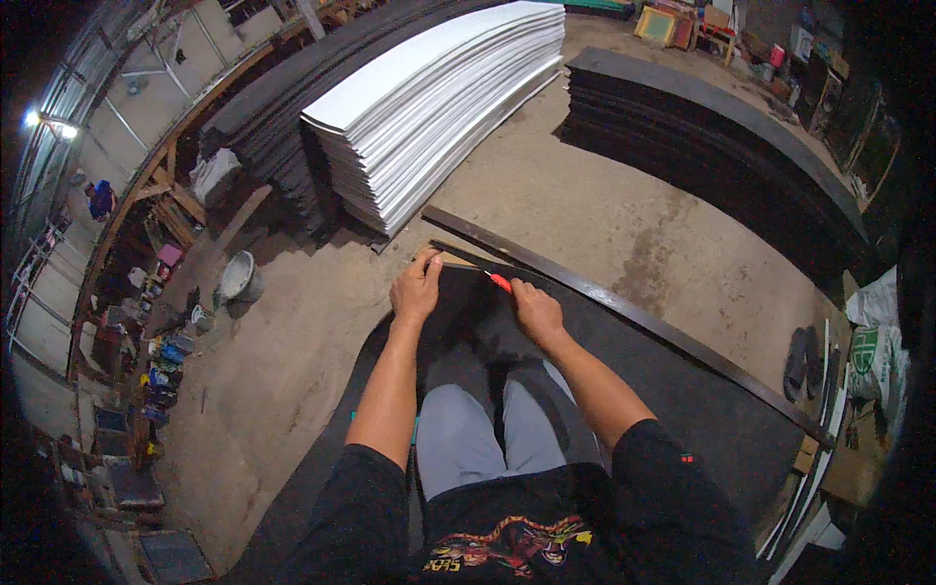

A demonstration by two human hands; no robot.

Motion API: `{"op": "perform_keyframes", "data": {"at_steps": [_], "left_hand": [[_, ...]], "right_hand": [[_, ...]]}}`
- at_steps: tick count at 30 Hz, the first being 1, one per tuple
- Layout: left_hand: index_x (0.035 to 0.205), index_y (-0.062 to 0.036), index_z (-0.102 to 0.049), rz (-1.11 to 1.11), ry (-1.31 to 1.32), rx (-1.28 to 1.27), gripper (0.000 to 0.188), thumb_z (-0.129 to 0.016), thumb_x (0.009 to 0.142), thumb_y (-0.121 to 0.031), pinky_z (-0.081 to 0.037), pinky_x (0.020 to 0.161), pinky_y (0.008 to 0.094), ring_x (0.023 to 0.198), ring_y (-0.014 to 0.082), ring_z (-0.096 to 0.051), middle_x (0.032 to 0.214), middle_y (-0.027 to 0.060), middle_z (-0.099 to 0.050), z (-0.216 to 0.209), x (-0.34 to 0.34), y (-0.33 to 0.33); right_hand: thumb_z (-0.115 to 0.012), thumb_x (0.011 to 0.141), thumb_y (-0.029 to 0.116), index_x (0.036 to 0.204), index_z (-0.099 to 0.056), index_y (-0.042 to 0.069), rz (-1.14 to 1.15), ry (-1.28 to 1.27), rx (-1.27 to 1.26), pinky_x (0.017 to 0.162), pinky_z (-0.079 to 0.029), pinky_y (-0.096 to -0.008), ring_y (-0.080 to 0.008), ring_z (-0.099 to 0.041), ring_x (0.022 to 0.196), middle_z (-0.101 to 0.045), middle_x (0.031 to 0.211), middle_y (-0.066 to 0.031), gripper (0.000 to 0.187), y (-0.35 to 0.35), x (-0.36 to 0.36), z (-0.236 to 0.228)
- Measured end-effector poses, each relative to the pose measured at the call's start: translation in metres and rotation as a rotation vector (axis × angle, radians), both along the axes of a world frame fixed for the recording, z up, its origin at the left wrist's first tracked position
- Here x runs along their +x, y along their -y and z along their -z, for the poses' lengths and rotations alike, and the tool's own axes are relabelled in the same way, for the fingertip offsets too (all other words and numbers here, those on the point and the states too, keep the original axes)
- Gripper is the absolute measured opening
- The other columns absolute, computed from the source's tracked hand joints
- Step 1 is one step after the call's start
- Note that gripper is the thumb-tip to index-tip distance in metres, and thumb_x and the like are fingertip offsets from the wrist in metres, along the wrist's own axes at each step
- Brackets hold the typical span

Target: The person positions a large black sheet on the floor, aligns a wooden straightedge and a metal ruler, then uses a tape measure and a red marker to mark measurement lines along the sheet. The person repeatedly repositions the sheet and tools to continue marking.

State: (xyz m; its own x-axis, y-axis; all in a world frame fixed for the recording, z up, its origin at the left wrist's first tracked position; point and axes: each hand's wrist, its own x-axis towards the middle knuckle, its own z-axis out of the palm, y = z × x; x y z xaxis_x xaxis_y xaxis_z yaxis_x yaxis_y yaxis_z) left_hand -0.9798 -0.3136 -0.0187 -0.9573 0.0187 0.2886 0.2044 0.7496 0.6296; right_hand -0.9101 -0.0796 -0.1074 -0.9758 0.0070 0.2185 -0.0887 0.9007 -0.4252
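A large black foam-like sheet lies spread beneath and around my legs. My right hand is closed around a red utility knife, whose tip meets the sheet near its far edge. At that same edge, to the left of the knife, my left hand pinches the end of a narrow black strip. Whether the strip is fully apart from the sheet cannot be made out. A long dark metal bar runs diagonally along the sheet's far side, just beyond both hands.
Ahead stand a stack of white sheets and stacks of black sheets. A pale bucket is at left. Sandals and white sacks are at right. Another person is far left.
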Motion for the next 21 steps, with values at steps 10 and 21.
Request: {"op": "perform_keyframes", "data": {"at_steps": [10,21], "left_hand": [[0.122,-0.0258,-0.069,-0.008,0.029,-0.026,0.042,-0.049,0.099,-0.055,-0.051,0.087,0.0485,0.104,0.0405,-0.067,0.106,0.0181,-0.072,0.001,0.005,0.007],[0.113,-0.0160,-0.070,-0.002,0.078,-0.088,0.036,-0.053,0.097,-0.044,-0.051,0.086,0.0466,0.100,0.0391,-0.068,0.100,0.0197,-0.072,-0.020,0.007,0.025]], "right_hand": [[-0.044,0.096,0.013,0.111,-0.053,0.008,0.080,0.253,0.025,0.080,-0.055,-0.0547,-0.0423,-0.068,0.099,-0.067,0.109,-0.0199,0.019,-0.063,0.022,0.029],[-0.068,0.088,0.024,0.121,-0.063,0.013,0.195,-0.052,-0.267,0.087,-0.052,-0.0467,-0.0368,-0.066,0.105,-0.068,0.110,-0.0160,0.035,-0.109,0.054,0.071]]}}
